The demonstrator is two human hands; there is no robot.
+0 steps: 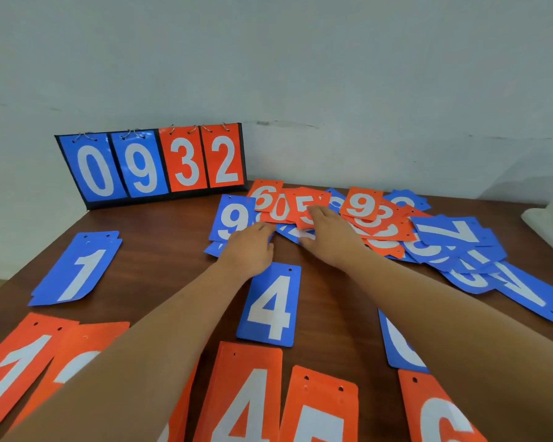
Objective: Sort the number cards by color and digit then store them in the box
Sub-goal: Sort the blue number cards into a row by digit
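A loose heap of blue and orange number cards (387, 224) covers the far right of the brown table (173, 224). My right hand (332, 237) rests on the heap, fingers over an orange 5 card (304, 207), thumb on a blue card beneath. My left hand (251, 247) lies flat beside a blue 9 card (233, 218), fingertips under the orange cards. Sorted cards lie nearer: a blue 1 pile (77, 269), a blue 4 (270, 306), orange 1 (13, 371), orange 4 (246, 400), orange 5 (320, 409) and orange 6 (441, 413).
A flip scoreboard (154, 165) showing 0 9 3 2 stands at the table's back left against the wall. A blue card (396, 346) is half hidden by my right forearm. A white object (546, 218) sits at the right edge.
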